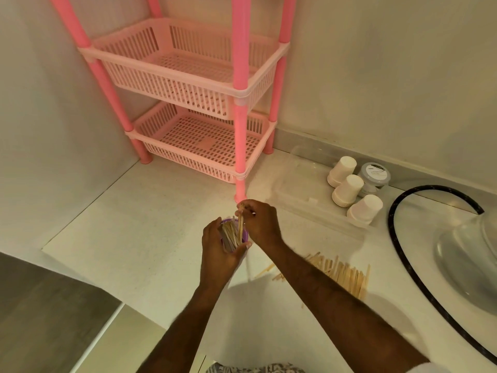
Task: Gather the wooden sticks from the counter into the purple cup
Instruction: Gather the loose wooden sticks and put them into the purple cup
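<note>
My left hand [218, 254] grips the purple cup [244, 236] from its near side, holding it above the white counter [134, 238]. Several wooden sticks stand inside the cup. My right hand [259, 220] is just above and to the right of the cup's rim, pinching a few wooden sticks [240, 220] whose lower ends reach into the cup. A loose pile of wooden sticks [347, 275] lies on the counter to the right, partly hidden behind my right forearm.
A pink two-tier basket rack [188, 84] stands in the back corner. A clear plastic tray [304, 195], three upturned white paper cups [349, 189] and a small lidded tub [375, 175] sit at the back right. A sink [462, 254] with a black hose [403, 254] lies far right.
</note>
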The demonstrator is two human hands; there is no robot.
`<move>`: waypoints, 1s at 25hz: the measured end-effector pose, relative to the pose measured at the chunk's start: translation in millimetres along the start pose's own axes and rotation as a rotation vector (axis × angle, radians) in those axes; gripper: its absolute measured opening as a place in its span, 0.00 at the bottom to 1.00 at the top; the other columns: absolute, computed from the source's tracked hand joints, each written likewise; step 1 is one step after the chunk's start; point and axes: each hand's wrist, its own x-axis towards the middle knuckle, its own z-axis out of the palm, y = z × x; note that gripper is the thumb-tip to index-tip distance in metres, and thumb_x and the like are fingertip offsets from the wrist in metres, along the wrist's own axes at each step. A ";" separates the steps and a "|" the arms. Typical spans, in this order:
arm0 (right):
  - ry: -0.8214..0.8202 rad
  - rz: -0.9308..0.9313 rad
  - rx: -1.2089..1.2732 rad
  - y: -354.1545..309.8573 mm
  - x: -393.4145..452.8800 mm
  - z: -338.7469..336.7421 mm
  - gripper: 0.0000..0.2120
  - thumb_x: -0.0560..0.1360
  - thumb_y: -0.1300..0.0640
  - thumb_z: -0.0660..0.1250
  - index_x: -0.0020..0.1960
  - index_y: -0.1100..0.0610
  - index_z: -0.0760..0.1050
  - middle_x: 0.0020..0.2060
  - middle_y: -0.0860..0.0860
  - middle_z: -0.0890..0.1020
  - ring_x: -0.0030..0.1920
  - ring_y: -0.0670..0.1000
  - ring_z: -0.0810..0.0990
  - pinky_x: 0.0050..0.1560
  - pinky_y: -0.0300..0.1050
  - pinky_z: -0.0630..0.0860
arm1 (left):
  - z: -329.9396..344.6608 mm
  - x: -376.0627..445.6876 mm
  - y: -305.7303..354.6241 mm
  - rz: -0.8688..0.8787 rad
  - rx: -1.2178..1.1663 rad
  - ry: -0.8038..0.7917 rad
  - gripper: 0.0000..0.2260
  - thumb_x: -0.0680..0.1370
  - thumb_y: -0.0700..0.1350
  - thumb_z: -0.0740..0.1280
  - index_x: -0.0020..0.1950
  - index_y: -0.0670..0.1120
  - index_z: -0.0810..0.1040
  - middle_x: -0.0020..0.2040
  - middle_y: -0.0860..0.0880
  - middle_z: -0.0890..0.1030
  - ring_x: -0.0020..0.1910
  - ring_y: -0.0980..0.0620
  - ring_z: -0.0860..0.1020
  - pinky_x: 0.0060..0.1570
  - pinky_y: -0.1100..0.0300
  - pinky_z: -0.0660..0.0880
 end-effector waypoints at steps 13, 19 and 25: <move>-0.165 -0.144 -0.444 1.5 -11.2 7.8 0.21 0.77 0.59 0.69 0.70 0.57 0.73 0.61 0.54 0.82 0.61 0.54 0.80 0.63 0.49 0.77 | 9.8 3.3 -7.3 0.002 -0.088 0.058 0.37 0.66 0.61 0.75 0.71 0.53 0.66 0.64 0.58 0.72 0.58 0.62 0.74 0.57 0.72 0.67; -0.136 -0.164 -0.455 5.9 -9.1 6.3 0.22 0.76 0.57 0.71 0.69 0.57 0.73 0.63 0.54 0.81 0.62 0.54 0.80 0.65 0.50 0.76 | 12.4 5.3 -13.3 -0.008 -0.039 0.058 0.41 0.64 0.64 0.74 0.72 0.50 0.65 0.67 0.51 0.74 0.64 0.51 0.74 0.62 0.57 0.71; -0.011 -0.145 -0.386 25.3 -13.2 6.7 0.18 0.80 0.49 0.64 0.67 0.55 0.75 0.62 0.51 0.81 0.62 0.52 0.80 0.63 0.44 0.73 | 2.7 7.2 -3.1 0.114 0.190 0.076 0.37 0.71 0.68 0.64 0.73 0.48 0.65 0.71 0.44 0.72 0.67 0.50 0.71 0.64 0.56 0.70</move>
